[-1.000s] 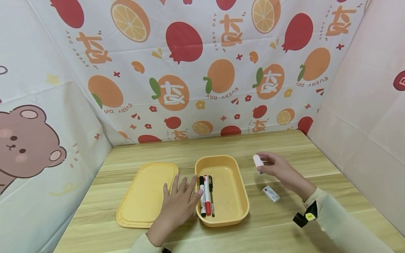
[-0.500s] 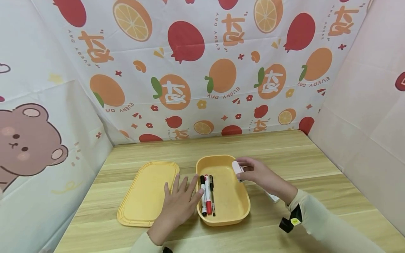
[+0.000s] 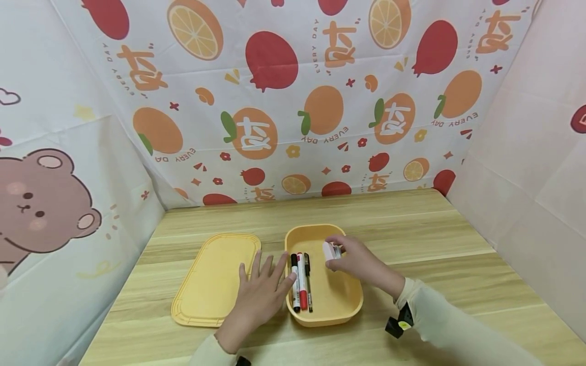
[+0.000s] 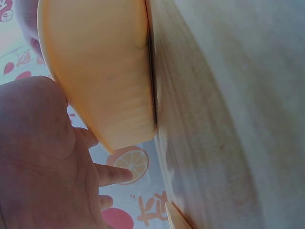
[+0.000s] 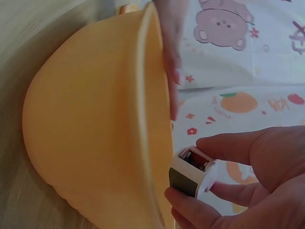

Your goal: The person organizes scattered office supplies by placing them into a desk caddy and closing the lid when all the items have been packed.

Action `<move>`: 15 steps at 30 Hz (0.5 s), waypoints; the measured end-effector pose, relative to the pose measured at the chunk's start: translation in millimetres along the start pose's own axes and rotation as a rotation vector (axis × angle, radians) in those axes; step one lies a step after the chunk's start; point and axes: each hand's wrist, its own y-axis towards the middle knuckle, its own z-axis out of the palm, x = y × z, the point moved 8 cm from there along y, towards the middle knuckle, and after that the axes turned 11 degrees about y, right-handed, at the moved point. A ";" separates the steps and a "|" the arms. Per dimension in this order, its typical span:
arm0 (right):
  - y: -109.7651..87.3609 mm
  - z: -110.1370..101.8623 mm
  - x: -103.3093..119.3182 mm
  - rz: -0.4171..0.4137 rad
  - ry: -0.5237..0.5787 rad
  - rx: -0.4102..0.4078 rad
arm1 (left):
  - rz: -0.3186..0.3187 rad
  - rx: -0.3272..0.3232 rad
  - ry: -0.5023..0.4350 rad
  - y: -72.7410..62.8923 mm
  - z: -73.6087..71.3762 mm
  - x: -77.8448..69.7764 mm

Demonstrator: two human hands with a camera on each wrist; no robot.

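Note:
My right hand (image 3: 356, 258) pinches a small white stapler (image 5: 191, 172) between thumb and fingers. In the right wrist view, metal parts show in the stapler's end, and its underside is dark. In the head view, stapler and hand overlap the right half of a yellow box (image 3: 336, 305). Along the box's left side lie a black-capped marker (image 3: 295, 284), a red-ended marker (image 3: 301, 282) and a thin black-capped pen (image 3: 308, 282). My left hand (image 3: 258, 295) spreads its fingers against the box's left rim, thumb reaching over the edge beside the markers.
A flat yellow lid (image 3: 212, 282) lies on the wooden table (image 3: 412, 218) left of the box. A fruit-print cloth (image 3: 220, 91) hangs behind the table, with pale cloth on both sides.
My right hand has carried the stapler leftward, from right of the box to over it. The small white box on the table is now hidden by the right arm. The left hand stays put.

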 end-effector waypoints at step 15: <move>6.4 41.9 6.0 -0.112 -0.359 0.017 | -0.002 0.011 0.016 0.6 1.7 0.5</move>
